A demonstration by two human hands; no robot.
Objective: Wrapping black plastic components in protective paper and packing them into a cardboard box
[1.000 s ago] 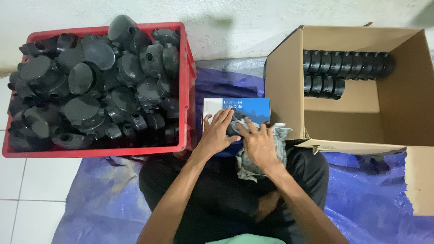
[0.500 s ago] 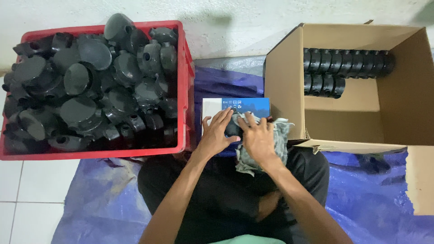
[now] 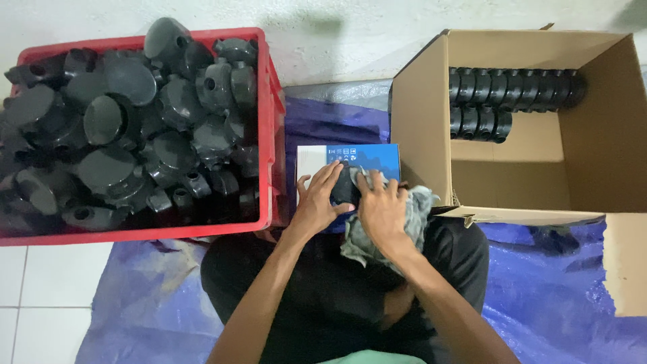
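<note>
left hand (image 3: 317,202) fingers curled around round black plastic fitting (image 3: 345,189), held over lap | right hand (image 3: 384,212) presses grey rag (image 3: 418,216) against it, fingers spread | small blue-and-white carton (image 3: 350,156) just beyond | red plastic crate (image 3: 266,128) of black fittings left | brown cardboard box (image 3: 421,121) with stacked fittings right

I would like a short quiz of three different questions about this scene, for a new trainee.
1. True or false: the red crate holds a loose pile of black parts.
2. What does the right hand press on the black part? A) grey rag B) brush C) tape
3. Fill in: inside the cardboard box, the black parts lie in neat ____.

Key: 1 true; 2 A, the grey rag, while the left hand steadies the part; 3 rows.
</note>
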